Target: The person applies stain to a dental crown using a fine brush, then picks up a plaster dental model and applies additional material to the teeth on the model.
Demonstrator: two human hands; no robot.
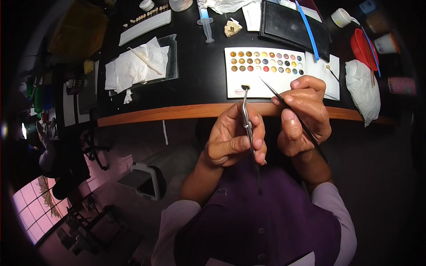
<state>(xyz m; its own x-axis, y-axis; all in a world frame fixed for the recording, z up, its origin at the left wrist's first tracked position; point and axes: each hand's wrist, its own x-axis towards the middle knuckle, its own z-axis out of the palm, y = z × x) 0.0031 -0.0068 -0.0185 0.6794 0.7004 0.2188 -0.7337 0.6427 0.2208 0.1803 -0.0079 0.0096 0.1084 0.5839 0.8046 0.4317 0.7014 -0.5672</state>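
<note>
My left hand (230, 135) is closed around metal tweezers (246, 116) pointing away from me. At their tip sits a small dark piece with a pale top (245, 87), too small to name surely. In my right hand (306, 117) is a thin brush (290, 106) with a dark handle, its fine pointed tip slanting up and left. That tip is to the right of the dark piece, apart from it. Behind both hands lies a white palette (235, 80) with rows of small round wells in browns, yellows, reds, greys and black.
Crumpled white tissues (133, 66) lie on a dark slab at left, near a row of tooth-shaped tabs (146, 17). A syringe (206, 29), black flat box (288, 26), blue stick (308, 31), red bowl (360, 46) and plastic bag (363, 86) stand beyond. The table has a wooden edge (177, 113).
</note>
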